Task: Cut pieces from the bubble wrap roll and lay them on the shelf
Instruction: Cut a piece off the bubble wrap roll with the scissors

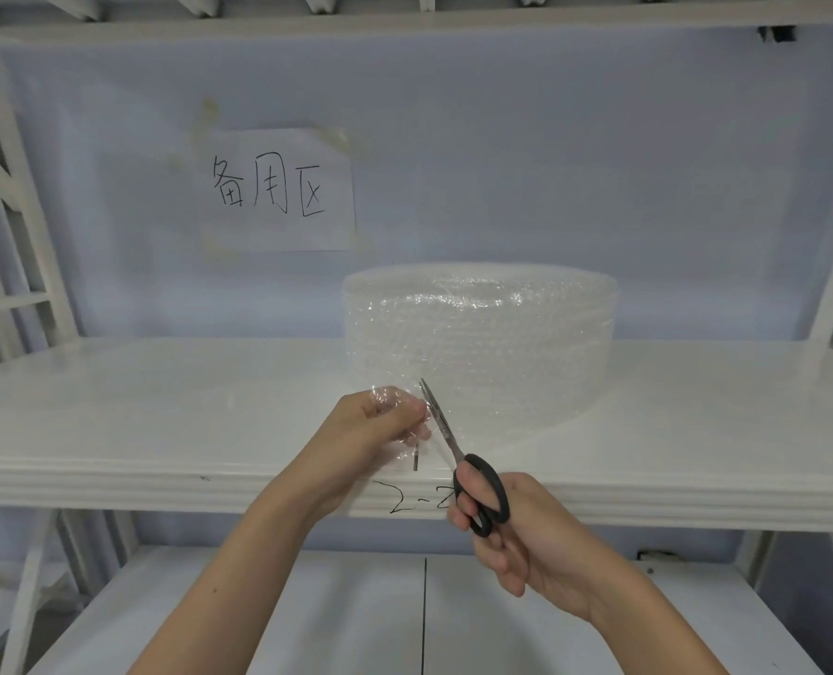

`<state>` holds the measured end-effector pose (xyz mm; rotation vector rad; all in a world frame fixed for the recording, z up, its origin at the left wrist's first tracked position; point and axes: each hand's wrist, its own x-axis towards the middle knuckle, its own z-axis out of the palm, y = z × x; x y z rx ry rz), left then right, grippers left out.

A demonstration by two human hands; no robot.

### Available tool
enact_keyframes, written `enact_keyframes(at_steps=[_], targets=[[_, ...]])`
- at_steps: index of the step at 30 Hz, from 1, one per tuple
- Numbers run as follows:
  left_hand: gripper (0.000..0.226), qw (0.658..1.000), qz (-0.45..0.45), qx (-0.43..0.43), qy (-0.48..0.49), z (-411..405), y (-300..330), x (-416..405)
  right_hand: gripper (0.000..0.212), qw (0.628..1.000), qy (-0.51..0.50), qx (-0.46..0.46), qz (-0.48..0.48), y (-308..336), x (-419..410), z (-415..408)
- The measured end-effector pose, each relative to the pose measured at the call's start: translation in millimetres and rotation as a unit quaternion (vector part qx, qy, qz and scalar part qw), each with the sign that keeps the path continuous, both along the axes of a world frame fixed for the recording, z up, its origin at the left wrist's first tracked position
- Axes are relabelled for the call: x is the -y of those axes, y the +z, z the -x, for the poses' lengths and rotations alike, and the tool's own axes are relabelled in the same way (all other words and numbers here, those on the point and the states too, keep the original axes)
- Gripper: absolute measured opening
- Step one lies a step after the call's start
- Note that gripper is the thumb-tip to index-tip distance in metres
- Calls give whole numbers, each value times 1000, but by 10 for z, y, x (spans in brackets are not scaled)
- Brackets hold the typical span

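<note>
Scissors at the bubble wrap on the shelf (161, 411).
Left hand (380, 426) pinches the bubble wrap (482, 343); right hand (516, 528) grips the scissors (453, 450), blades nearly closed.

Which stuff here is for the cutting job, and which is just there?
For the job:
- big clear bubble wrap roll
- black-handled metal scissors in the right hand
- loose wrap end in the left hand
- white shelf

Just there:
- white paper sign with handwriting
- "2-2" mark on the shelf edge

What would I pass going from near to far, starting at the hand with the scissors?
Right hand → scissors → bubble wrap roll → blue back wall, with the paper sign on it.
</note>
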<state>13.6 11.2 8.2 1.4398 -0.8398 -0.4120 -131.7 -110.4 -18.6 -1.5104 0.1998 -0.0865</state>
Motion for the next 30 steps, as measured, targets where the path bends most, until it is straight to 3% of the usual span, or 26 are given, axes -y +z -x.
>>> enact_keyframes(at_steps=[5,11,18,25,30], targets=[[18,999,-9,33,10,22,2,-9,46,999,22,-10,-32,14,13,49],[35,998,-31,60,1,25,5,-38,45,998,36,-30,-36,44,1,58],[24,999,-31,41,-6,25,17,-67,52,999,19,-36,-32,135,-79,-35],[35,998,-33,54,-21,-7,0,-65,45,1000,13,3,-15,102,-89,-59],[23,996,-33,54,-55,3,1,-67,48,999,24,-28,-40,169,-55,-37]])
